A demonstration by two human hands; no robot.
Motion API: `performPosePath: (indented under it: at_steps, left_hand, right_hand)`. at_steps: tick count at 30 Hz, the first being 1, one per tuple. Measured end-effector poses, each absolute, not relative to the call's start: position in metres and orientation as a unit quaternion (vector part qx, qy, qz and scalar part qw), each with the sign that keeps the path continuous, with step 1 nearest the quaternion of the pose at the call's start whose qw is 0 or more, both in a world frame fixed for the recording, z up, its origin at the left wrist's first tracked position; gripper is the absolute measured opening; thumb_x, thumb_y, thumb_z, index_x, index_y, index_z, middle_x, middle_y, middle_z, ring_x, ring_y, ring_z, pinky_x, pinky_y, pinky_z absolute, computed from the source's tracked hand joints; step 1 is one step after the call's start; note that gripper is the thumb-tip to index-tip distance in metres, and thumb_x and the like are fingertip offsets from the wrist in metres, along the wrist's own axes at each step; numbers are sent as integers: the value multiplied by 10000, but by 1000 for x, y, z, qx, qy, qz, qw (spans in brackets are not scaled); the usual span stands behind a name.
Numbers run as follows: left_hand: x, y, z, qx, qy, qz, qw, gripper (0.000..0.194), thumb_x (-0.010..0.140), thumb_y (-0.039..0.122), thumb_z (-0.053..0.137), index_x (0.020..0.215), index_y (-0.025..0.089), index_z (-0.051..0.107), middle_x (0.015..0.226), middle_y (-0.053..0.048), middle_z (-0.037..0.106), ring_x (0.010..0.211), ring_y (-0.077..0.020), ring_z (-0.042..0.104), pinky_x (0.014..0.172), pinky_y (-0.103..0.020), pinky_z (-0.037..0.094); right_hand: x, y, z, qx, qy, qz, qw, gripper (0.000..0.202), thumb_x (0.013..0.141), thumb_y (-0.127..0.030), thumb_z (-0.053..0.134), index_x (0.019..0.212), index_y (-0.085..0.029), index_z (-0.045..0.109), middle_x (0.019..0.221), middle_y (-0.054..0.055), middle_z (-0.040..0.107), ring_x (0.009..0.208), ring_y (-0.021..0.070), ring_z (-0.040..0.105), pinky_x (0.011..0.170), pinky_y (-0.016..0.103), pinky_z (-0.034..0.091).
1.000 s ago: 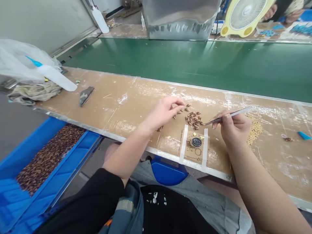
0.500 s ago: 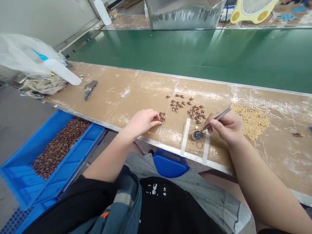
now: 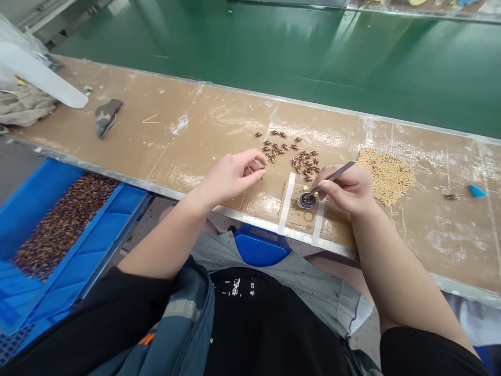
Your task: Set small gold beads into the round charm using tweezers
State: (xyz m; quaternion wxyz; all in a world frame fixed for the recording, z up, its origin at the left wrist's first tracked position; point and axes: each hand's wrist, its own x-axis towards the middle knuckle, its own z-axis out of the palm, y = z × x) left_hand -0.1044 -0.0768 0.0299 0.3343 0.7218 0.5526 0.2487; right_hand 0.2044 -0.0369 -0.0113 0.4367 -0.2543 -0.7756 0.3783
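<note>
Nearest: black shirt (image 3: 250, 324) and grey cloth (image 3: 313, 282) over the lap, blue bin (image 3: 104, 222) at lower left, below the surface (image 3: 156, 151), part-filled with small brown pieces (image 3: 66, 222). At the surface's front edge, two white tape strips (image 3: 287, 203) run front to back; between them sits a small round pot (image 3: 306, 200) with black contents, a ring mark just in front of it. Right hand (image 3: 344, 189) pinches slim tweezers (image 3: 336, 173) between thumb and fingers, tip down in the pot. Left hand (image 3: 237, 175) is held low left of the pot, thumb and fingertips brought nearly together; can't tell whether a small piece is between them. Just past the pot: a tight cluster of bronze-coloured pieces (image 3: 305, 163), with a looser group (image 3: 274, 150) to its left, near the left fingertips. Yellow granule pile (image 3: 387, 175) lies beyond and right of the right hand, blue wedge (image 3: 476, 191) farther right. Far left: camouflage-patterned piece (image 3: 107, 116), then white bottle (image 3: 47, 75), partly cut off. Behind everything, green belt (image 3: 274, 57) spans the width.
</note>
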Motion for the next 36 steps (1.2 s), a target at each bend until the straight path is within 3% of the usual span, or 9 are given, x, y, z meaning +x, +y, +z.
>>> performPosePath:
  at_steps: [5, 11, 15, 24, 28, 32, 36]
  left_hand:
    - [-76, -56, 24, 696, 495, 335, 397, 129, 1035, 233, 647, 1118, 192, 736, 1051, -69, 831, 930, -146, 743, 821, -288, 543]
    - [-38, -31, 24, 669, 441, 393, 450, 63, 1060, 242, 650, 1043, 185, 670, 1105, -78, 767, 968, -151, 720, 799, -267, 528]
    - [-9, -11, 20, 666, 408, 436, 448, 88, 1061, 278, 681, 1050, 191, 693, 1015, -26, 719, 996, -155, 708, 872, -272, 539]
    - [20, 1, -4, 561, 318, 480, 594, 158, 1001, 225, 735, 978, 202, 581, 868, -20, 727, 858, -126, 696, 735, -228, 469]
    - [16, -1, -10, 535, 321, 466, 628, 159, 994, 189, 723, 966, 204, 567, 863, -8, 716, 732, -84, 623, 693, -222, 451]
    - [16, -5, -7, 505, 329, 446, 662, 149, 1030, 231, 717, 1159, 216, 643, 958, -20, 759, 586, -46, 497, 612, -221, 416]
    - [17, -8, -9, 527, 301, 413, 679, 237, 1028, 256, 737, 1260, 208, 735, 1089, -61, 798, 564, -47, 513, 581, -243, 439]
  right_hand:
    - [204, -37, -11, -261, -776, 385, 425, 430, 945, -626, 809, 735, -254, 763, 599, 0, 709, 569, 162, 689, 560, 316, 536]
    - [204, -37, -10, -235, -786, 379, 429, 332, 981, -536, 799, 800, -259, 779, 644, 4, 736, 556, 162, 686, 558, 321, 549]
    - [204, -38, -10, -228, -787, 388, 422, 304, 994, -504, 789, 818, -257, 780, 661, 4, 742, 544, 155, 674, 548, 317, 547]
    - [199, -40, -4, -226, -779, 409, 419, 337, 996, -504, 787, 775, -250, 770, 639, 5, 733, 511, 145, 658, 525, 307, 546]
    - [200, -42, -5, -249, -755, 407, 449, 351, 990, -549, 778, 789, -261, 783, 620, 8, 721, 484, 156, 640, 497, 328, 547]
    - [205, -38, -13, -293, -697, 381, 533, 401, 992, -629, 739, 804, -275, 748, 662, 3, 717, 418, 132, 546, 417, 323, 473]
    - [218, -22, -26, -366, -629, 299, 618, 473, 1030, -726, 614, 850, -290, 652, 681, -13, 643, 414, 115, 468, 423, 316, 418]
